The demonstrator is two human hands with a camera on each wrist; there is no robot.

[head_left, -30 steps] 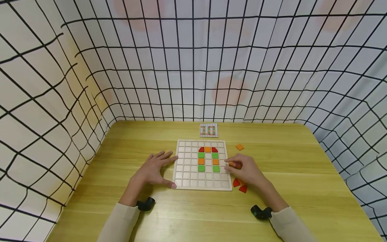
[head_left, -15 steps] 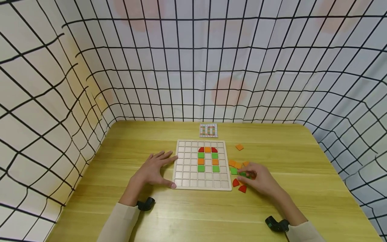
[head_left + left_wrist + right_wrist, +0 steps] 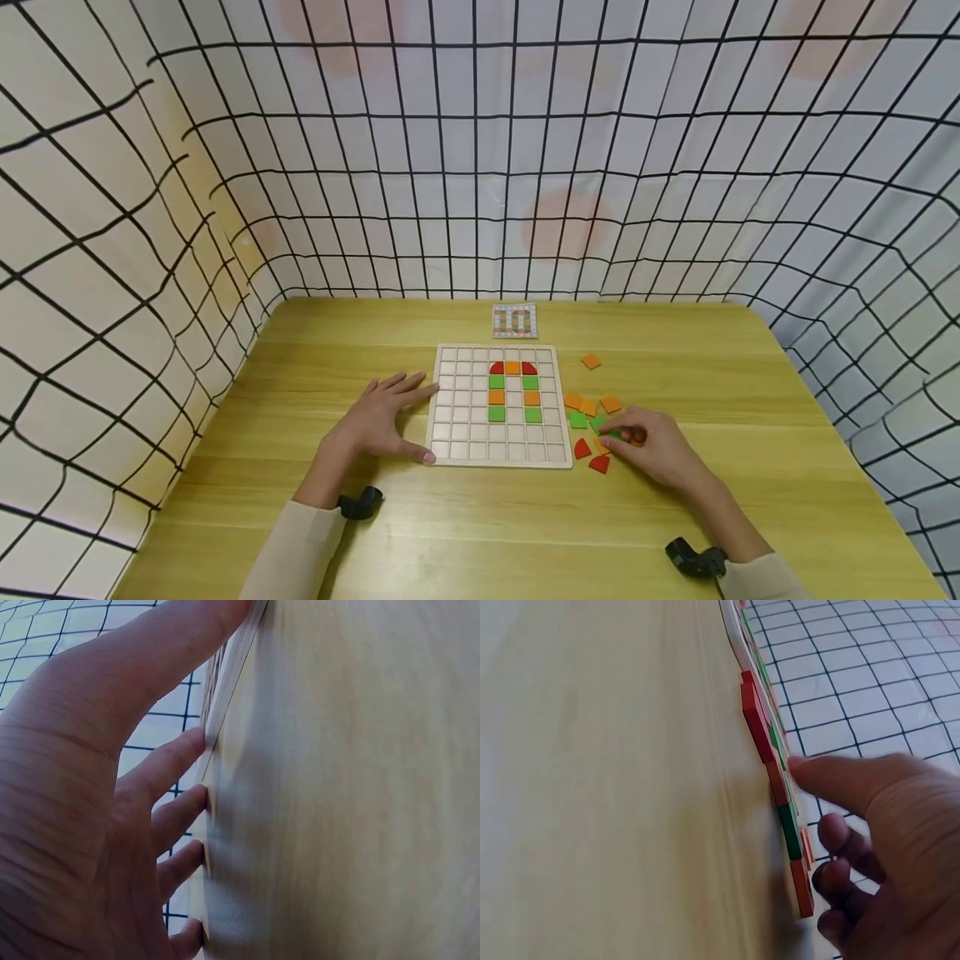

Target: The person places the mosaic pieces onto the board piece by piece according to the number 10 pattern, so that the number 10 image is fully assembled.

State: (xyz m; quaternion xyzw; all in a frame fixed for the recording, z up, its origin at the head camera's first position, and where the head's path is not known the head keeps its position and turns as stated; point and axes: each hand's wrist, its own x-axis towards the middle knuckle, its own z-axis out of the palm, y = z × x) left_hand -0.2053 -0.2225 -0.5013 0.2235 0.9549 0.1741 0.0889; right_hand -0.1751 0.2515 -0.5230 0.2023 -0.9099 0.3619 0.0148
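A pale wooden grid board [image 3: 459, 432] lies on the table, with red, orange and green tiles set in an arch shape. At its left edge my left hand [image 3: 377, 423] is spread, thumb and index fingertip touching the rim; the left wrist view shows the straight fingers [image 3: 176, 761] along it. My right hand [image 3: 658, 447] is over the loose tiles on the right, thumb and index fingertips pinching a green square tile [image 3: 597, 423]. Beside it lie another green tile [image 3: 577, 420] and a red quarter-round tile [image 3: 599, 463]. In the right wrist view the other fingers [image 3: 832, 832] are curled.
Several orange tiles [image 3: 611, 403] lie beside the board, and one more orange tile [image 3: 591, 362] sits farther back. A small printed pattern card [image 3: 515, 332] lies behind the board. Black-lined white curtains [image 3: 465, 150] surround the wooden table [image 3: 360, 550].
My right hand has moved from the board's right edge back and to the right, over the loose tiles, uncovering orange and green ones. My left hand has stayed at the board's left edge.
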